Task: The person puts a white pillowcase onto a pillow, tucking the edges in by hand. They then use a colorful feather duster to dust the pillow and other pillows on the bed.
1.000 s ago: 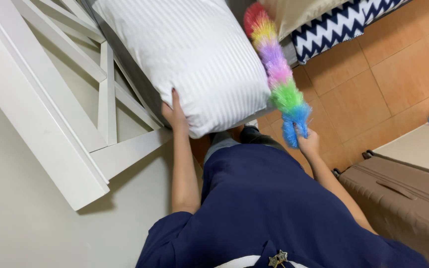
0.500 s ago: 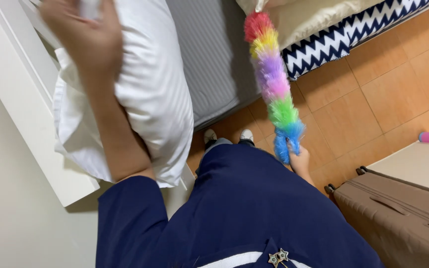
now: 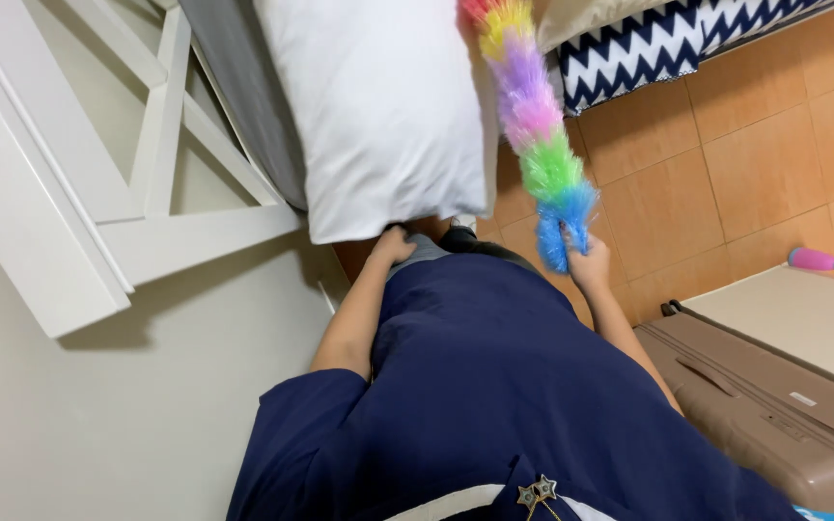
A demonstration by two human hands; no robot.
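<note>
Two hands are shown at work beside the bed, taken here as the landmark. The left hand (image 3: 393,243) is closed on the lower edge of a white pillow (image 3: 383,106), which is held against the near end of the grey mattress (image 3: 234,87), just beside the white bed frame (image 3: 161,207). The right hand (image 3: 588,262) is clenched around the base of a rainbow duster (image 3: 531,125), held out from the side of the bed, above the orange tiled floor (image 3: 726,164). The duster's long axis is seen to run up the view, slightly tilted, with its red tip pointing away from the person, toward the zigzag-patterned bedding (image 3: 668,53). A slip is judged possible: the pillow is gripped by one edge only and could drop to the floor if the grip loosened. The bedding could also be brushed by the duster's tip if it swung inward. A brown suitcase (image 3: 774,405) lies well apart from the bed.
</note>
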